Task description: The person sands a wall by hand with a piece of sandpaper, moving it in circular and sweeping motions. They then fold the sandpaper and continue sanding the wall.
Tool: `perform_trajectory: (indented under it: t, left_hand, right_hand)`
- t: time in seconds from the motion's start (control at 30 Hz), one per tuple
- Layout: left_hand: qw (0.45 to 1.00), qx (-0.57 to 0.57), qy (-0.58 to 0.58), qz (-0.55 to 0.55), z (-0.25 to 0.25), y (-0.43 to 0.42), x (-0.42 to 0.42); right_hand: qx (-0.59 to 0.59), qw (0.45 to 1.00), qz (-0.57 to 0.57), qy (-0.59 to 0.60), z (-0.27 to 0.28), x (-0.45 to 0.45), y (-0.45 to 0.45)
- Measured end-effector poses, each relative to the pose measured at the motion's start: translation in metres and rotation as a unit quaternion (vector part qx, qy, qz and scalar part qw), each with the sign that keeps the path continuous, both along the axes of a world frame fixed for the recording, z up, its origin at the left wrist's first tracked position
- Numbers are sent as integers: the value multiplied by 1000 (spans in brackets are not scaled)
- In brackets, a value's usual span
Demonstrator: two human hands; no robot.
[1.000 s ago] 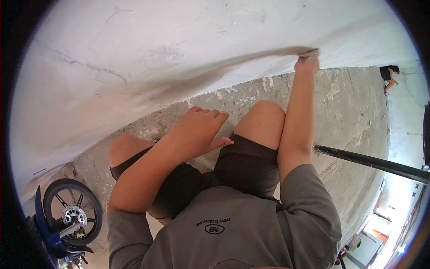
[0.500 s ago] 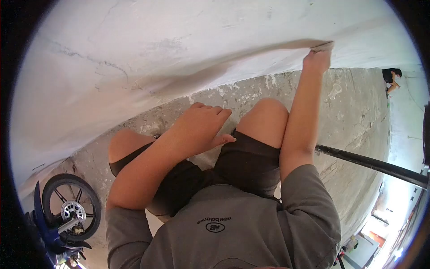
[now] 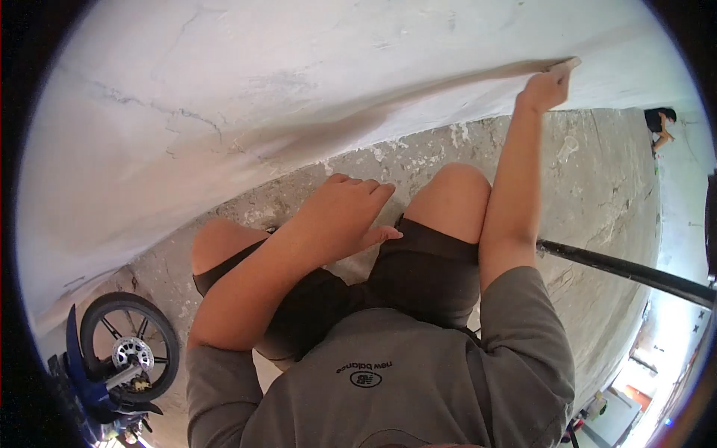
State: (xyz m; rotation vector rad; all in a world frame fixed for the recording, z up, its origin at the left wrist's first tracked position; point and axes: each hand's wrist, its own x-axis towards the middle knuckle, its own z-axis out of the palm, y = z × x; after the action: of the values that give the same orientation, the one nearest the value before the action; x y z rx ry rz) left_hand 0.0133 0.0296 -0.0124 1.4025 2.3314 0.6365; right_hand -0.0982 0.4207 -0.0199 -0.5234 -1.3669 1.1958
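My right hand [image 3: 547, 89] is up at the white wall [image 3: 246, 37], its arm stretched forward. Its fingers are closed on a thin tan piece that looks like folded sandpaper [image 3: 573, 61], pressed to the wall; most of it is hidden by the hand. Over the gap between my knees hangs my left hand [image 3: 347, 213], holding nothing, with loosely bent fingers and the thumb held apart.
A motorbike's front wheel [image 3: 128, 347] stands at the lower left. From the right, a black pole [image 3: 627, 270] reaches in beside my right elbow. Far off at the right, another person [image 3: 659, 127] is by the wall. The concrete floor [image 3: 590, 172] has pale flakes.
My right hand has slid slightly to the right and up along the wall with the tan piece. The view has shifted slightly; my left hand keeps its pose above my lap.
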Motion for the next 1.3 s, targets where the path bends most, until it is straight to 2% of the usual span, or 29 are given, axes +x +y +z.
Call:
perform_trajectory:
  t: [0.03,0.13,0.27,0.3,0.37,0.4,0.47,0.5,0.53,0.6,0.67,0.73,0.77,0.87,0.93,0.97,1.0,1.03,1.13,1.2,1.23,1.3]
  left_hand:
    - [1000,-2,-7,2,2,1,0]
    - [999,32,-1,3,0,-1,2]
    - [999,51,8,7,-1,1,1]
    - [999,39,4,4,-1,1,1]
    - [1000,25,3,5,0,1,0]
    - [1000,23,3,5,-1,1,1]
    - [1000,24,5,2,-2,2,3]
    - [999,37,10,6,-3,2,3]
    - [999,51,15,9,-4,2,3]
    - [999,37,14,10,-1,0,5]
    - [999,33,15,-23,2,3,5]
    - [1000,12,-3,0,3,1,6]
    - [999,25,-2,-31,2,1,7]
    - [997,59,41,-25,5,1,13]
    - [999,25,23,-7,11,1,13]
    - [999,26,22,-11,10,5,9]
    - [999,31,20,-12,9,5,8]
    - [999,34,16,-10,7,1,9]
    - [999,23,25,1,10,2,8]
    - [999,25,23,0,10,3,6]
    - [999,29,22,-2,10,3,7]
    - [1000,25,15,-1,8,2,8]
  right_hand:
    - [2,997,-43,-72,3,5,-17]
    - [-55,991,-61,-105,-43,2,3]
    - [-113,992,-34,-35,-14,4,0]
    - [-89,996,3,-30,9,9,-5]
    - [-4,999,25,46,19,0,-12]
    - [-5,999,26,48,11,-4,-10]
    - [46,998,-51,-5,-23,-9,-1]
    - [-35,999,-27,17,-43,-11,9]
    - [-33,999,-33,20,-47,-9,11]
    - [-247,968,52,-1,-51,-1,16]
    - [-86,995,8,-48,-39,2,11]
    - [-5,999,-18,-26,-11,0,-4]
    - [35,999,-31,-15,2,0,-11]
    - [59,988,-135,35,-24,-23,-4]
    - [30,986,-158,34,-46,-17,9]
    - [-124,987,-98,38,-62,-15,14]
    - [-277,959,-32,41,-60,-9,7]
    - [-279,959,-30,38,-56,-9,2]
    - [-224,973,10,53,-16,-6,-17]
    - [-46,994,47,90,14,3,-38]
    - [-49,994,52,88,6,-1,-32]
    - [25,995,-10,100,-18,-13,-16]
